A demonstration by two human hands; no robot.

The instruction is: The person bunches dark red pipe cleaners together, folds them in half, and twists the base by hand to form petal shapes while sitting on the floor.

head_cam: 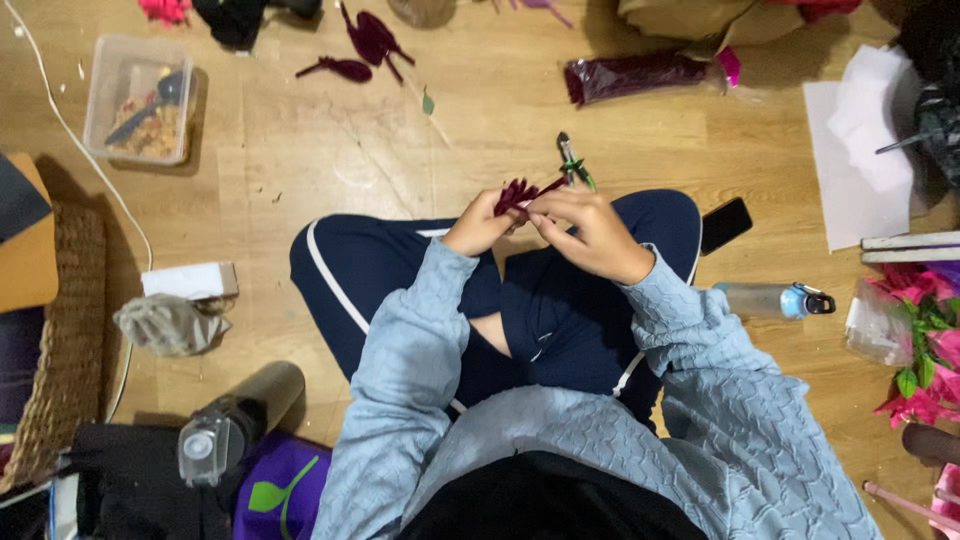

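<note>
Wood-look floor (330, 150), pale tan, fills most of the view w/ craft bits spread over it. Person sits cross-legged on it in navy trousers w/ white side stripe (560, 310) & grey-blue textured sweater (690, 400).

Far right: white paper sheets (850, 150), below them a bunch of pink artificial flowers w/ green leaves (925, 340). Far left edge: woven basket (60, 340). Bottom left: dark bottle w/ clear lid (235, 420) lying on its side. Top left: clear plastic container (138, 98) w/ a spoon & small bits inside. Left of the knee: small white box (190, 280) w/ a crumpled grey cloth just below. Top centre-right: clear bag of dark red material (640, 75). Right of the knee: clear water bottle w/ blue cap (770, 298) on its side, black phone (725, 225) near it. Top centre: loose maroon petal pieces (365, 45).

Green-handled pliers (572, 160) lie on floor just beyond the hands, untouched.

Left hand (480, 225) & right hand (590, 230) meet above the lap. Both closed in a pinch on a small maroon fabric flower (517, 193): left fingers grip it from below, right fingers press in from the right side. Flower sits betw. the fingertips, just off the floor side of the knees; exact finger placement hard to tell.
</note>
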